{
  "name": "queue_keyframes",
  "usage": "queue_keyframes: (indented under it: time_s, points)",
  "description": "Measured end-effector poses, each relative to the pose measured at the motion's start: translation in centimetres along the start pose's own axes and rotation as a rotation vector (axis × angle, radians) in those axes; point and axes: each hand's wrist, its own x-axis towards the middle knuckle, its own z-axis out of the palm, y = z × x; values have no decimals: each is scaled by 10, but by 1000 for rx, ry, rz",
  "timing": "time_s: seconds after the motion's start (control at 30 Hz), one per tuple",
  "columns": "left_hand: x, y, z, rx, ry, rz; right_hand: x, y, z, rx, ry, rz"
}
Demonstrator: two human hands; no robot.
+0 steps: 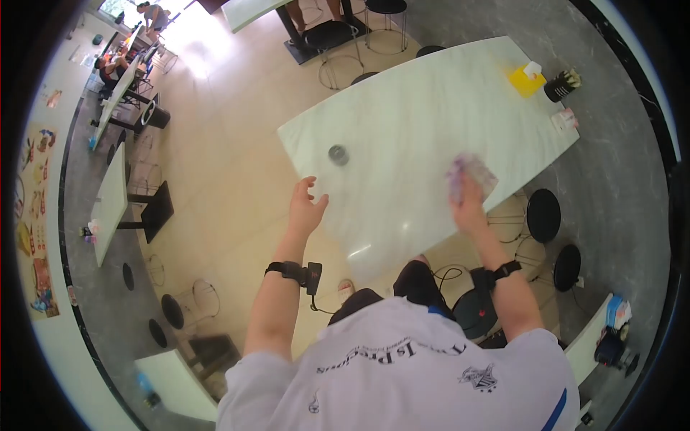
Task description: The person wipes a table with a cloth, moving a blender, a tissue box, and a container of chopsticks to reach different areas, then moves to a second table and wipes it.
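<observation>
A purple and white cloth (480, 174), blurred by motion, is gripped in my right hand (468, 201) over the right part of the white table (402, 129). My left hand (309, 205) is off the table's left edge, fingers apart and slightly curled, holding nothing. Just above and to the right of it, a small round glass or dish (338, 154) sits near the left side of the tabletop. Both wrists wear black straps with small devices.
Toward the table's far right stand a yellow tissue box (527, 80), a black holder (562, 86) with sticks and a small pink and white packet (565, 121). Black stools (543, 215) flank the right side. Other tables (111, 201) and people (152, 18) are at the left.
</observation>
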Motion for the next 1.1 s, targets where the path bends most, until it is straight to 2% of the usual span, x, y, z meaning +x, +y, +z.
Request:
queue_keyframes:
  time_s: [0.03,0.07,0.1,0.13,0.2,0.27,0.3,0.37,0.4,0.47,0.5,0.57,0.63,0.77,0.8,0.87,0.9,0.97,1.0,1.07,1.1]
  points:
    - [18,8,14,8,-15,-8,3,3,4,-92,-172,39]
    - [33,12,29,107,107,131,3,-1,8,-190,-349,88]
    - [52,17,46,197,229,281,3,4,13,-138,-262,36]
    - [71,24,60,190,200,289,8,9,19,-89,-171,-14]
    - [82,34,72,154,56,65,19,10,26,-127,-192,29]
    - [88,43,82,328,-51,-44,19,8,29,-178,-184,71]
    - [91,60,93,322,-75,-7,15,7,29,-168,-193,46]
    - [107,100,104,345,-282,64,21,16,26,-170,-164,63]
    - [126,127,114,347,-305,94,27,22,20,-119,-162,51]
    - [155,185,136,305,-438,252,43,36,1,-71,-151,50]
    - [173,212,148,305,-449,270,54,48,-13,-93,-157,97]
    - [210,271,177,212,-476,444,67,80,-33,-119,-152,159]
    - [243,332,209,209,-501,601,75,114,-49,-185,-28,158]
    - [294,429,301,74,-477,900,81,142,-62,-200,-38,196]
    - [300,451,325,59,-489,917,81,138,-64,-154,-28,188]
    - [312,489,367,225,-658,928,82,136,-67,-122,-5,189]
    - [315,501,384,217,-662,945,82,136,-67,-108,-9,193]
    - [322,513,418,472,-1044,904,83,136,-65,-86,5,198]
    - [327,517,433,470,-1045,912,83,137,-64,-91,10,202]
    - [334,522,459,634,-1006,756,83,138,-64,-85,25,222]
    - [338,521,469,638,-1008,761,84,140,-65,-83,29,227]
